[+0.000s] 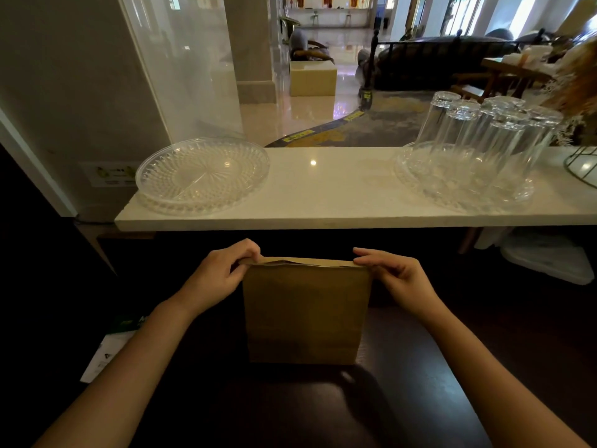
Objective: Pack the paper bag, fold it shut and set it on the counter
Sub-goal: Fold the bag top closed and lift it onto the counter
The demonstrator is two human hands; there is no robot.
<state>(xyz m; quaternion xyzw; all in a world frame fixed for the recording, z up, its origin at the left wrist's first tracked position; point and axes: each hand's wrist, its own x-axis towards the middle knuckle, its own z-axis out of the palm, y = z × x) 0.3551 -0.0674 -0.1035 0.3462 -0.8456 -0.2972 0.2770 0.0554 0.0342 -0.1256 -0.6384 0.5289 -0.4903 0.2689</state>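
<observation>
A brown paper bag (305, 310) stands upright on a dark lower worktop (290, 405), just below the white counter (332, 192). My left hand (221, 274) pinches the bag's top left corner. My right hand (392, 273) pinches the top right corner. The top edges are pressed nearly together, with a thin gap showing near the left. What is inside the bag is hidden.
On the white counter, an empty clear plastic plate (202, 174) lies at the left. A second clear plate (452, 179) at the right carries several upturned glasses (484, 127). A wire stand (581, 166) sits at the far right. A white and green packet (106, 350) lies on the worktop's left.
</observation>
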